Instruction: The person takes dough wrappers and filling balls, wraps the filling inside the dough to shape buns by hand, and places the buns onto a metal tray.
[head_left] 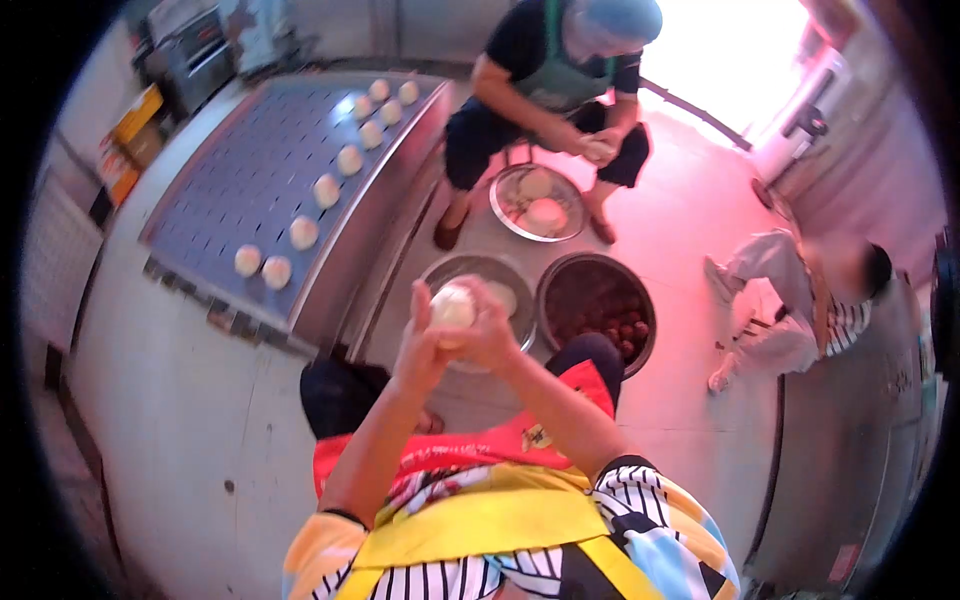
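Observation:
A pale, round dough ball (pixel 452 306) is cupped between my two hands, in front of my red apron. My left hand (pixel 418 345) wraps its near left side, thumb up. Around its right side curl the fingers of my right hand (pixel 485 328). Just below my hands is a metal basin (pixel 468 262), partly covered by them, with pale dough (pixel 503 296) inside. Close on the right stands a dark round tub (pixel 546 300) holding several dark reddish-brown balls (pixel 628 332).
Several dough balls (pixel 304 233) sit on a slotted metal table (pixel 235 160) at left. Opposite me, a seated co-worker (pixel 560 80) in a hair cover handles dough above another basin (pixel 497 205) of dough. Another person (pixel 790 300) sits on the floor at right.

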